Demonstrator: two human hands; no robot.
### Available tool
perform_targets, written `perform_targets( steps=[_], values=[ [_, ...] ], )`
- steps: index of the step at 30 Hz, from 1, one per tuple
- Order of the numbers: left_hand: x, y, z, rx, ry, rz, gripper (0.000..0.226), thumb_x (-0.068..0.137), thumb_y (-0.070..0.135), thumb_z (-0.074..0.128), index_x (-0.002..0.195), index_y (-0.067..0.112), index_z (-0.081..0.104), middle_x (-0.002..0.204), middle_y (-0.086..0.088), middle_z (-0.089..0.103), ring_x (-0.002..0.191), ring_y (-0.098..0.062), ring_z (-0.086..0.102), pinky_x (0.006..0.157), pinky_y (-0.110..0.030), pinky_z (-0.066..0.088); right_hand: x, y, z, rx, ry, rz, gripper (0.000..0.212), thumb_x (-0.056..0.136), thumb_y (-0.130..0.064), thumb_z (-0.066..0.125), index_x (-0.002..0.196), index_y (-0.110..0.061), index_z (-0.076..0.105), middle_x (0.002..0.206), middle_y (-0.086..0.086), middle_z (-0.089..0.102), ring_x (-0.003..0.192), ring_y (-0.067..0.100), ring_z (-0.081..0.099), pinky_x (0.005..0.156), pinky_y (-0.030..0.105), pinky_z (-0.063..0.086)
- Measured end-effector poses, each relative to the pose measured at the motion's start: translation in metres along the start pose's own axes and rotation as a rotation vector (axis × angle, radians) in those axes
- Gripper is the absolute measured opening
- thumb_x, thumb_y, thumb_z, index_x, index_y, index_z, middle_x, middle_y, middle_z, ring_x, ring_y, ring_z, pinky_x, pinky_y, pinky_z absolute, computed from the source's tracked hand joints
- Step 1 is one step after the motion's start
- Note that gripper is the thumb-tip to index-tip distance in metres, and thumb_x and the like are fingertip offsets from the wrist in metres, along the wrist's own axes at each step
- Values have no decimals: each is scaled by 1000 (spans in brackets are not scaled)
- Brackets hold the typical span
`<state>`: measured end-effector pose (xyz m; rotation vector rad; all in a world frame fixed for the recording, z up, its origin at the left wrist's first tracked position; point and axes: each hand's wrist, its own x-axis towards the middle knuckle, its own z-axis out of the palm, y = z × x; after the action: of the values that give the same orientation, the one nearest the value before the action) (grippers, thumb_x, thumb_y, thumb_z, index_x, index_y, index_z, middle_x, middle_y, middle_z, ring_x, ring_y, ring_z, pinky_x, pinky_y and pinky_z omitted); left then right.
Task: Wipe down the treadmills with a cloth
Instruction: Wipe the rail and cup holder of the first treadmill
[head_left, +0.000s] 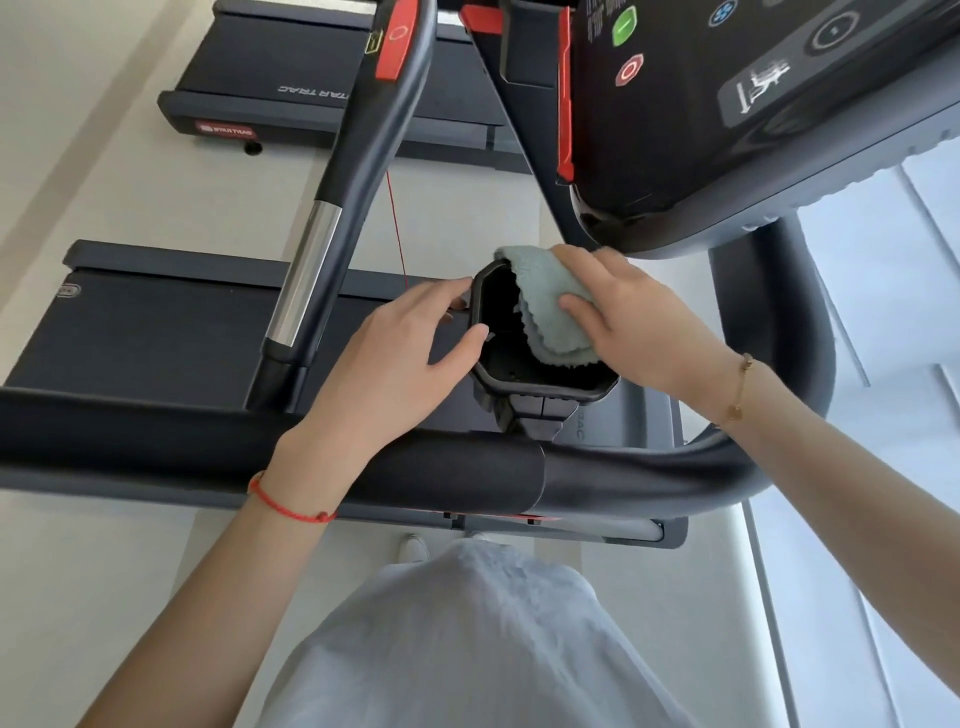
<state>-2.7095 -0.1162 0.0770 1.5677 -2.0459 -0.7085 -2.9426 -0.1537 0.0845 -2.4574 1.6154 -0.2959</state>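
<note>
A pale green cloth hangs over the right rim and into the black cup holder of the near treadmill. My right hand holds the cloth, thumb on top and fingers behind it. My left hand steadies the holder's left rim, thumb hooked over the edge. The holder sits just below the treadmill console and above the front handlebar.
A side handrail with a chrome section and red pad rises at the left. The near treadmill's belt lies below it; a second treadmill stands beyond. A thin red safety cord hangs down. Pale floor surrounds them.
</note>
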Motion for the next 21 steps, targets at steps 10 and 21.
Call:
perform_targets(
  steps=[10,21],
  values=[
    [2,-3,0,-18,-11,25,51,98,43,50,146,25,44,135,9,57,116,-1,52,100,-21,39,5,-7,0,108,23,78,40,100,-22,46,139,-17,42,125,9,53,105,33,55,84,36,41],
    [2,-2,1,-44,0,42,46,99,39,51,143,24,49,131,8,60,118,-5,54,101,-23,40,-32,-36,7,324,48,512,31,101,-20,45,121,3,35,120,23,48,84,26,42,59,24,20]
  ],
)
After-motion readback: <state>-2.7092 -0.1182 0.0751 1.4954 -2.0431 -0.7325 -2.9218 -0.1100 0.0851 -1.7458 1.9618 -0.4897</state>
